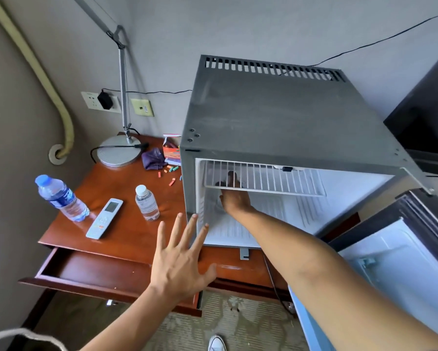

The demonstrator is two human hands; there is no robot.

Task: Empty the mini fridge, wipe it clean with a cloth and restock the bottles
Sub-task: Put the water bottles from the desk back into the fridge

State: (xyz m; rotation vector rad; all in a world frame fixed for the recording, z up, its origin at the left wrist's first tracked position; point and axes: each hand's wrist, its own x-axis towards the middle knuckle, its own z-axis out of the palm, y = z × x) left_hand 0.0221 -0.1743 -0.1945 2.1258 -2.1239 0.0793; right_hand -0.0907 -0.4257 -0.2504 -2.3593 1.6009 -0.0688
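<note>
The mini fridge (276, 117) stands on the wooden surface (126, 231) with its door (400, 252) swung open to the right; its white interior shows a wire shelf (263, 177) near the top and a bare floor below. The right hand (234, 198) reaches deep into the left side of the cabinet, partly under the wire shelf; its fingers run up behind the shelf bars and are blurred, so I cannot tell whether it holds or grips anything. The left hand (180, 259) hovers in front of the fridge's lower left corner, fingers straight and fanned wide, holding nothing. Two water bottles stand out on the surface to the left of the fridge: a larger bottle (61, 198) with a blue cap and blue label near the left edge, and a smaller bottle (147, 203) with a white cap nearer the fridge; a white remote control (104, 218) lies between them. A purple cloth (153, 158) lies crumpled farther back, just beside the fridge's left wall, next to the lamp base (119, 152); the drawer (99, 269) under the surface is pulled open.
</note>
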